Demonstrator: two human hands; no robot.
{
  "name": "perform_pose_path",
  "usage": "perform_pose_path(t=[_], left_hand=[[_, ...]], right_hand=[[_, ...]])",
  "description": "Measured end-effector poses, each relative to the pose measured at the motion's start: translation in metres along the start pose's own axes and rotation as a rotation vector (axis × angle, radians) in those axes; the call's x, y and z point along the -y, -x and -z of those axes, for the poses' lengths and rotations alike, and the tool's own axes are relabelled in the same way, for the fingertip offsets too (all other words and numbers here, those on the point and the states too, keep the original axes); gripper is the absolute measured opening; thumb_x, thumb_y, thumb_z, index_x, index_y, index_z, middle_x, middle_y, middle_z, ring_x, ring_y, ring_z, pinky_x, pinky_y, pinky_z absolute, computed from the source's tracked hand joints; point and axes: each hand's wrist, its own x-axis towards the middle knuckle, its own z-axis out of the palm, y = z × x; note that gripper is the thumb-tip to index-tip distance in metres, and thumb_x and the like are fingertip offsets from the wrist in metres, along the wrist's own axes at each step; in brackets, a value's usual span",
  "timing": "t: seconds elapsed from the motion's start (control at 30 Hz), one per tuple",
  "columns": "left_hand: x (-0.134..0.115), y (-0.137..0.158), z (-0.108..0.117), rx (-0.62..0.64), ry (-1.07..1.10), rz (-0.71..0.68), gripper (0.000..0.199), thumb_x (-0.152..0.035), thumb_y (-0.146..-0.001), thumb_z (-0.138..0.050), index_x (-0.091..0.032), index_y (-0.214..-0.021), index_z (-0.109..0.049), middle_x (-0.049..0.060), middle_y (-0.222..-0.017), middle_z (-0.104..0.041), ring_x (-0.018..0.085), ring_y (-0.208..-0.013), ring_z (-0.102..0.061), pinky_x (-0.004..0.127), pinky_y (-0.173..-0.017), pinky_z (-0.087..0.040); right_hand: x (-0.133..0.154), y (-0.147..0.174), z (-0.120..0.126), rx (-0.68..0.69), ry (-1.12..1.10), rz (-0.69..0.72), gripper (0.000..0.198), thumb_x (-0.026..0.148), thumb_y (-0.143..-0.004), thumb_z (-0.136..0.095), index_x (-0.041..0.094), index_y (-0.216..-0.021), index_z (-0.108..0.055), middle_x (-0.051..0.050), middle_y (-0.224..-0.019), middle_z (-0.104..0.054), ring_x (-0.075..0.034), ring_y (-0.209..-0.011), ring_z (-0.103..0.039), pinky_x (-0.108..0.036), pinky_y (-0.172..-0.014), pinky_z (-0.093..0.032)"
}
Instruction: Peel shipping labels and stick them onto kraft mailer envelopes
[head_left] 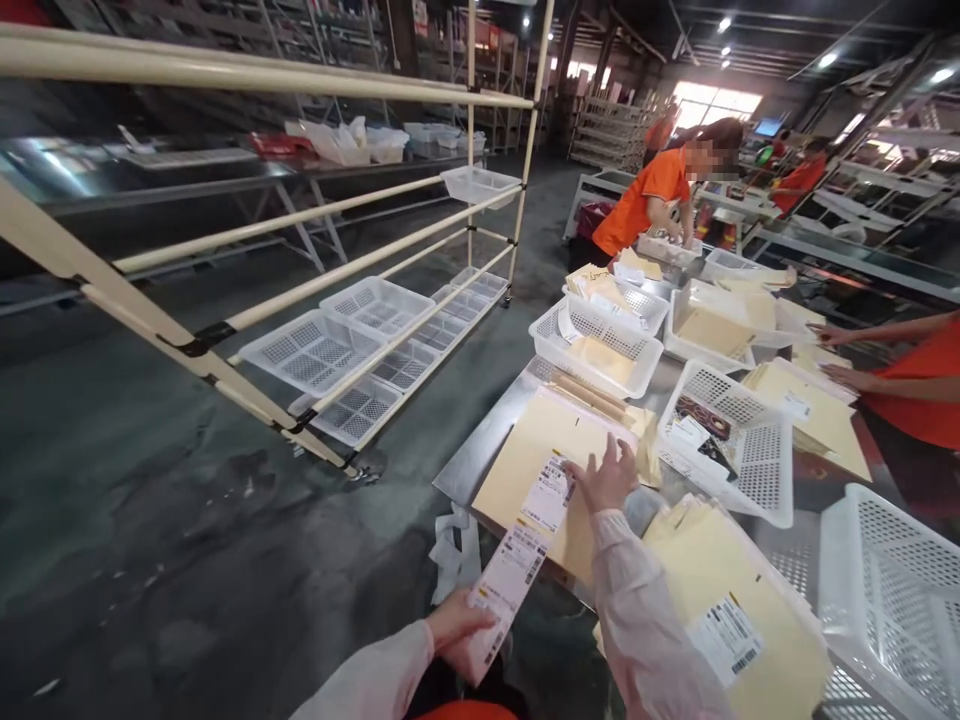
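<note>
The left hand [459, 630] pinches the label strip [513, 568], which runs toward one o'clock; the right hand [604, 478], half open, touches its far end atop the envelope [511, 452]. Uneven tension could skew or crease the strip.

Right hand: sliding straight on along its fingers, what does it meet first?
Likely the brown paper bundle just beyond the yellow envelope, then the white basket behind it; how high the right hand sits is hard to judge.
</note>
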Motion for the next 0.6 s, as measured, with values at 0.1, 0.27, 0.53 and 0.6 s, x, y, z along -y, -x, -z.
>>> perform_pose_path(t=[0.1, 0.27, 0.53, 0.6], left_hand=[[0.025, 0.021, 0.020, -0.040, -0.022, 0.056, 0.055, -0.058, -0.021, -0.088, -0.019, -0.058, -0.075, 0.007, -0.065, -0.072, 0.026, -0.064, -0.062, 0.040, -0.071, -0.049], [0.019, 0.043, 0.034, -0.047, -0.048, 0.067, 0.062, -0.061, -0.030, -0.088, -0.014, -0.068, -0.078, 0.007, -0.065, -0.071, 0.021, -0.058, -0.061, 0.033, -0.059, -0.050], [-0.052, 0.046, 0.004, 0.149, -0.006, 0.086, 0.056, -0.050, -0.045, -0.092, -0.011, -0.082, -0.076, 0.010, -0.078, -0.075, 0.024, -0.071, -0.070, 0.037, -0.070, -0.058], [-0.064, 0.051, -0.003, 0.128, -0.006, 0.055, 0.054, -0.049, -0.046, -0.091, -0.013, -0.082, -0.075, 0.008, -0.078, -0.075, 0.023, -0.070, -0.069, 0.034, -0.065, -0.058]], right_hand=[[-0.014, 0.007, 0.004, -0.053, 0.070, -0.321, 0.115, 0.069, -0.050, -0.077, 0.006, -0.140, -0.043, -0.032, -0.140, -0.043, -0.048, -0.122, -0.040, -0.064, -0.094, -0.033], [-0.027, 0.021, 0.005, -0.121, -0.086, -0.385, 0.079, 0.062, -0.051, -0.079, 0.012, -0.111, -0.065, -0.027, -0.133, -0.052, -0.047, -0.122, -0.042, -0.060, -0.099, -0.033], [-0.067, 0.033, 0.069, -0.307, -0.422, -0.356, 0.059, 0.067, -0.076, -0.047, 0.013, -0.098, -0.060, -0.011, -0.086, -0.067, -0.022, -0.076, -0.060, -0.034, -0.069, -0.050], [-0.112, 0.045, 0.114, -0.345, -0.384, -0.437, 0.061, 0.066, -0.072, -0.050, 0.013, -0.101, -0.059, -0.012, -0.087, -0.067, -0.023, -0.075, -0.061, -0.034, -0.066, -0.050]])
